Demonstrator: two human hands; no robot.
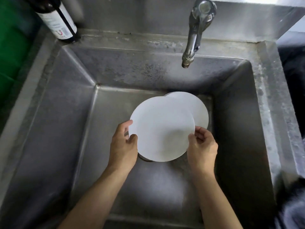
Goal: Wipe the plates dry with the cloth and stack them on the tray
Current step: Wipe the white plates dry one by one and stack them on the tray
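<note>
A white plate (pixel 160 129) is held over the bottom of a steel sink (pixel 66 100). My left hand (pixel 123 144) grips its left rim, thumb on top. My right hand (pixel 202 146) pinches its right rim. A second white plate (pixel 198 108) lies partly under it, behind and to the right. No cloth or tray is in view.
A steel tap (pixel 194 35) hangs over the back of the sink, with no water running. A dark bottle (pixel 57 19) with a white label stands on the back left ledge. Something green (pixel 11 52) is at the far left. A dark shape (pixel 295 100) borders the right.
</note>
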